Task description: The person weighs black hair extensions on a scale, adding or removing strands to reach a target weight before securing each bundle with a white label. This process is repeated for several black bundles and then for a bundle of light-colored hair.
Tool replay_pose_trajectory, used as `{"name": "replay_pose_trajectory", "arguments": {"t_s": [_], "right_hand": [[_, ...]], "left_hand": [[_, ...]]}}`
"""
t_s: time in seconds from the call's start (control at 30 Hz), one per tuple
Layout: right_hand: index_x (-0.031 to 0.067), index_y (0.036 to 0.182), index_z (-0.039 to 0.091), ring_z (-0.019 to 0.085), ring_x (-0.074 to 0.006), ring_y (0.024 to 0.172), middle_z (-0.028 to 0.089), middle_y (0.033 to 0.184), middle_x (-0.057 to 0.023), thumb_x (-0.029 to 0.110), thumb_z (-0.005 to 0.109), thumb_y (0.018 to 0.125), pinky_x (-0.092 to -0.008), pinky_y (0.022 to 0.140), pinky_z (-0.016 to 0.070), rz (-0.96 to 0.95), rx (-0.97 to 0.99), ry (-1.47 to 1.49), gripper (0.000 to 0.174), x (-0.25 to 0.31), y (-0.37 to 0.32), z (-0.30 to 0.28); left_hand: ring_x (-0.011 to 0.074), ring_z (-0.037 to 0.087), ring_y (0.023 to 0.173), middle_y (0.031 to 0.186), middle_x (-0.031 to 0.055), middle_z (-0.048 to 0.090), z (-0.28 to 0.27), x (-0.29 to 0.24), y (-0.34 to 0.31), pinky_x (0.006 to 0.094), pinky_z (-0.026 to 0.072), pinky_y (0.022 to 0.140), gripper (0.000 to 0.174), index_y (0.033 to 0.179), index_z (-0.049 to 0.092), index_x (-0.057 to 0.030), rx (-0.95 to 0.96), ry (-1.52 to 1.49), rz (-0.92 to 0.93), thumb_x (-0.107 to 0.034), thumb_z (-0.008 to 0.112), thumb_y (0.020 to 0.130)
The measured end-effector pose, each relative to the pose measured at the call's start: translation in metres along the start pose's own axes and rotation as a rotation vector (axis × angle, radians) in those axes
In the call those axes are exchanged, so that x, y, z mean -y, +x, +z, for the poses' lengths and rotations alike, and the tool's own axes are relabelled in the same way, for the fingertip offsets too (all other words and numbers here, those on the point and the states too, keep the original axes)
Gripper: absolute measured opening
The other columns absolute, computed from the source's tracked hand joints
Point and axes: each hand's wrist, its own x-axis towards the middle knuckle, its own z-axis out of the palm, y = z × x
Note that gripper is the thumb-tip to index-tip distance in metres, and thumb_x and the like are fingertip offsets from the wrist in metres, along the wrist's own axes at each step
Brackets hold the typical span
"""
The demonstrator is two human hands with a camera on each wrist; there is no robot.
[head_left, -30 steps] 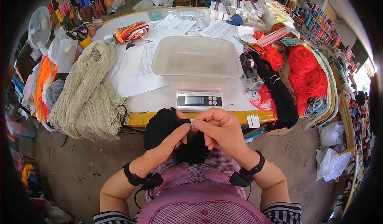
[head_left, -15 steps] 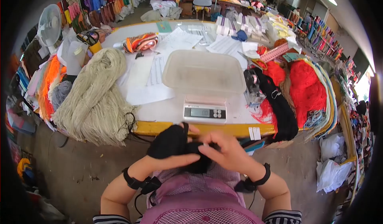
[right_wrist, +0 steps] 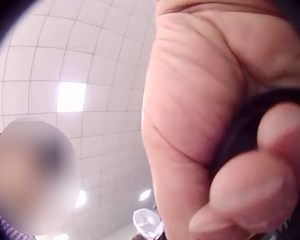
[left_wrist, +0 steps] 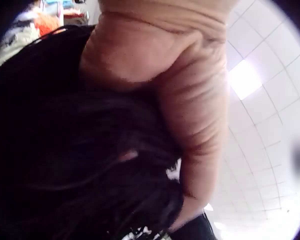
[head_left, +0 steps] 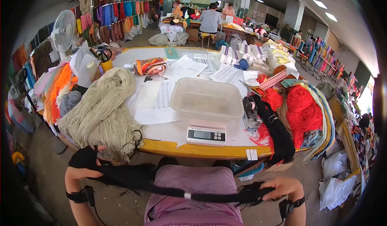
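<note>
With the clear plastic tub [head_left: 207,98] as the centre of the clock in the head view, the person's left hand [head_left: 84,168] is at 8 o'clock, closed around one end of the black yarn hank [head_left: 161,189]; a bunch of it covers most of the fingers, so their exact curl cannot be told. The right hand [head_left: 281,187], at 5 o'clock, has its fingers curled in round the other end. The hank stretches between them across the lap, sagging a little, its white band [head_left: 187,195] at 6 o'clock. The digital scale [head_left: 206,134] sits at 6 o'clock too, near the table's yellow edge [head_left: 165,146]. Beige yarn [head_left: 100,113] lies at 9 o'clock, red yarn [head_left: 304,109] at 3, and a multicoloured skein [head_left: 150,67] at 10.
</note>
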Motion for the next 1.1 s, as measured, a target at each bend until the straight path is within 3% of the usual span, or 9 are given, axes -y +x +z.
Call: {"name": "replay_pose_trajectory", "arguments": {"t_s": [0.1,0.2,0.4,0.53,0.63,0.7,0.77,1.03,1.1], "right_hand": [[0.0050,0.122,0.060,0.062,-0.0086,0.077,0.066,0.083,-0.0007,0.024,0.072,0.088,-0.0237,0.068,0.0483,-0.004,0.049,0.016,0.041,-0.017,0.009,0.011],[0.0052,0.127,0.057,0.063,-0.0153,0.095,0.069,0.105,-0.0078,0.025,0.069,0.090,-0.0297,0.084,0.0494,-0.464,-0.237,-0.408,0.044,0.001,0.032,0.024],[0.0045,0.117,0.064,0.064,-0.0127,0.092,0.069,0.101,-0.0059,0.017,0.066,0.091,-0.0255,0.083,0.0491,-0.542,-0.411,-0.079,0.029,0.117,0.093,0.045],[0.0029,0.118,0.063,0.061,-0.0164,0.100,0.064,0.108,-0.0101,0.019,0.068,0.089,-0.0282,0.085,0.0492,-0.910,-0.620,0.090,0.033,0.175,0.136,0.059],[0.0020,0.116,0.062,0.059,-0.0227,0.104,0.061,0.112,-0.0127,0.024,0.072,0.086,-0.0329,0.088,0.0477,-1.025,-0.796,-0.054,0.038,0.205,0.154,0.060],[0.0011,0.110,0.063,0.058,-0.0277,0.103,0.063,0.107,-0.0145,0.026,0.074,0.083,-0.0353,0.089,0.0461,-1.070,-0.762,-0.239,0.038,0.212,0.162,0.058],[0.0002,0.106,0.064,0.060,-0.0300,0.096,0.065,0.100,-0.0152,0.023,0.073,0.083,-0.0367,0.082,0.0467,-1.047,-0.823,-0.313,0.033,0.207,0.171,0.055],[0.0004,0.091,0.056,0.048,-0.0050,0.075,0.052,0.075,0.0012,0.022,0.066,0.088,-0.0237,0.064,0.0411,-0.832,-0.465,0.405,0.024,0.197,0.183,0.046],[-0.0003,0.094,0.054,0.053,-0.0115,0.068,0.056,0.072,-0.0051,0.022,0.068,0.085,-0.0287,0.062,0.0430,-0.829,-0.505,0.231,0.027,0.197,0.183,0.046]], "left_hand": [[0.0151,0.062,0.092,0.104,0.0069,0.063,0.016,0.000,-0.008,0.0295,0.0474,0.077,0.076,0.140,0.047,-0.0045,-0.158,-0.465,0.000,-0.031,0.076,0.075],[0.0194,0.055,0.115,0.130,0.0118,0.059,0.043,0.001,0.033,0.0353,0.0429,0.093,0.051,0.140,0.046,-0.0077,-0.580,-1.243,0.064,-0.040,0.047,0.100],[0.0329,0.049,0.123,0.136,0.0150,0.052,0.072,-0.121,0.077,0.0553,0.0377,0.102,0.083,0.138,0.042,0.0020,-0.042,-1.769,0.187,-0.068,0.030,0.094],[0.0310,0.041,0.131,0.145,0.0119,0.044,0.087,-0.164,0.087,0.0520,0.0327,0.108,0.093,0.142,0.037,0.0026,0.178,-1.800,0.218,-0.074,0.026,0.091],[0.0274,0.031,0.140,0.151,0.0089,0.037,0.104,-0.168,0.100,0.0448,0.0286,0.113,0.097,0.145,0.034,0.0018,0.268,-1.395,0.312,-0.077,0.019,0.090],[0.0238,0.024,0.144,0.154,0.0087,0.032,0.115,-0.162,0.111,0.0371,0.0251,0.115,0.099,0.146,0.033,0.0013,0.093,-0.909,0.393,-0.077,0.013,0.089],[0.0215,0.030,0.141,0.152,0.0129,0.035,0.118,-0.152,0.117,0.0351,0.0234,0.116,0.097,0.149,0.026,0.0001,0.077,-0.870,0.333,-0.075,0.009,0.090],[0.0203,0.040,0.134,0.148,0.0130,0.039,0.122,-0.159,0.117,0.0348,0.0289,0.113,0.092,0.148,0.028,0.0011,0.131,-1.071,0.116,-0.072,0.016,0.093],[0.0202,0.042,0.133,0.147,0.0129,0.040,0.126,-0.159,0.120,0.0347,0.0302,0.113,0.091,0.147,0.029,0.0014,0.117,-1.069,0.101,-0.071,0.017,0.093]]}}
